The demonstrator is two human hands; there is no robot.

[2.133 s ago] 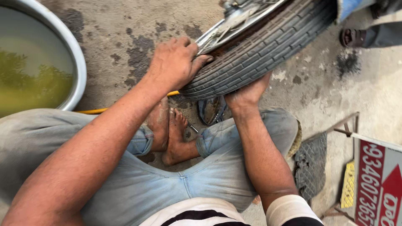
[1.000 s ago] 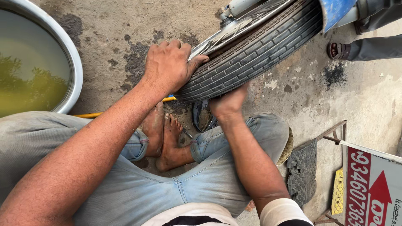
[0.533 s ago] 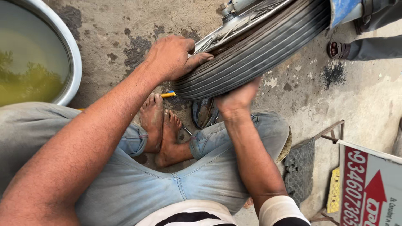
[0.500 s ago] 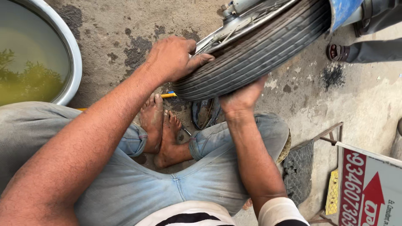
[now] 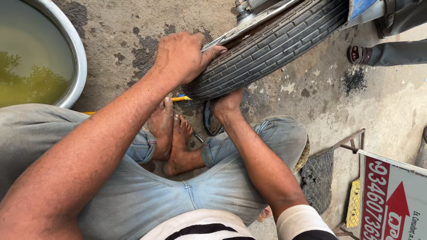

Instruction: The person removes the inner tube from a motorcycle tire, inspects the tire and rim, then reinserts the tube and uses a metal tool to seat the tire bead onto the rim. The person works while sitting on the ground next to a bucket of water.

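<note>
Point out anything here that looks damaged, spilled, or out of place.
The water in the metal basin is murky yellow-green, and dark stains mark the concrete beside it. Both hands, left and right, grip the tyre; it shows no visible damage.

Only sign I can spot: a rectangular red-and-white signboard (image 5: 391,200) with a red arrow, bottom-right on the ground.

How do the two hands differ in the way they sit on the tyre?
The left hand lies over the top of the tyre, fingers curled onto the rim side; the right hand presses from below, knuckles up. The left shows whole, the right partly hidden. Both are bare and touch the tyre.
</note>
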